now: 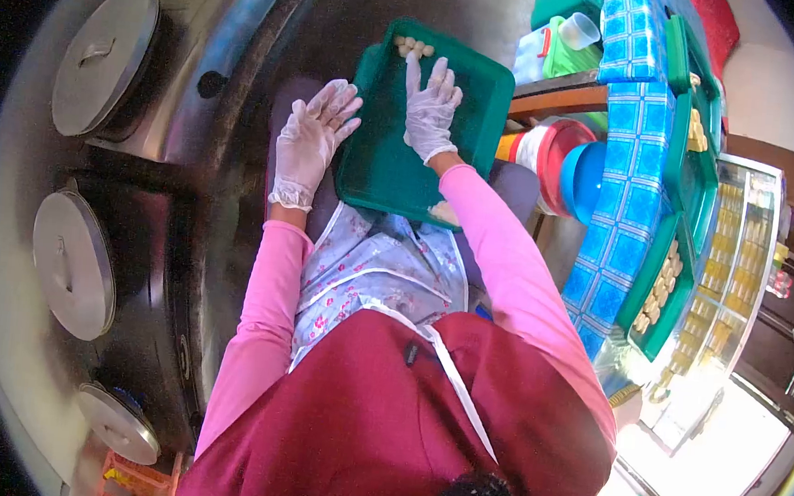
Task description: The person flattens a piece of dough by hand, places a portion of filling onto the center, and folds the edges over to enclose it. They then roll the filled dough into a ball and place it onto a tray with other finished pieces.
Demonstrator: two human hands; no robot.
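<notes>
A green tray (pixel 377 144) rests across my lap. Small pale balls (pixel 414 46), like dough, sit clustered in its far left corner. Over the tray is my right hand (pixel 432 111) in a clear glove, fingers stretched out, one fingertip right at the balls. My left hand (pixel 310 139), gloved as well, is held palm up beside the tray's left rim, its fingers apart and nothing in it. A pale lump of dough (pixel 444 213) shows at the tray's near edge, partly hidden by my right forearm.
Lidded metal pots (pixel 104 62) line the left side. To the right, a table with a blue checked cloth (pixel 621 191) bears green trays (pixel 678 293) with pale pieces. Red and blue tubs (pixel 584 181) stand beside it, near a glass display case (pixel 727 255).
</notes>
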